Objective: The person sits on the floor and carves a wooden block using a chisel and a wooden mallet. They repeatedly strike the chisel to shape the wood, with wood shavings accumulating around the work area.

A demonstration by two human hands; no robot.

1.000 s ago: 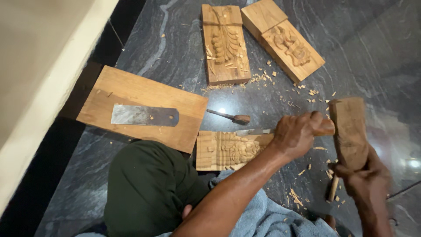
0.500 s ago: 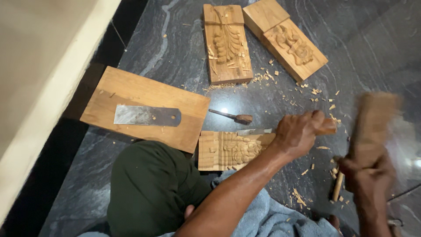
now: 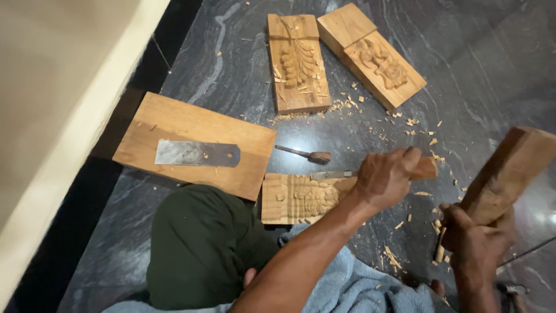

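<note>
the left hand (image 3: 385,177) is closed around the wooden handle of a chisel (image 3: 420,168), at the centre right of the frame; the chisel's long axis runs nearly level across the picture, its handle end showing to the right of the fist and its metal blade pointing left onto the carved wooden block (image 3: 301,197); the blade tip is laid on the block's upper edge; the block lies flat on the dark stone floor (image 3: 492,69), its long axis also left to right, with leaf and flower relief cut into its face.

the right hand (image 3: 478,246) is clamped on the lower end of a wooden mallet (image 3: 509,174), at the right edge of the frame; the mallet is tilted, its long axis rising toward the upper right, its head held clear of the chisel handle and to the right of it; the two hands are kept apart.

a second small chisel (image 3: 304,154) is seen just above the block, lying on the floor; to the left a flat plank (image 3: 191,124) carries a metal blade (image 3: 197,153); two more carved panels (image 3: 298,61) (image 3: 376,58) lie in the upper centre, angled toward each other; wood chips (image 3: 405,122) are scattered between them and the hands; a green-clad knee (image 3: 202,243) and light blue cloth (image 3: 359,287) fill the lower centre.
</note>
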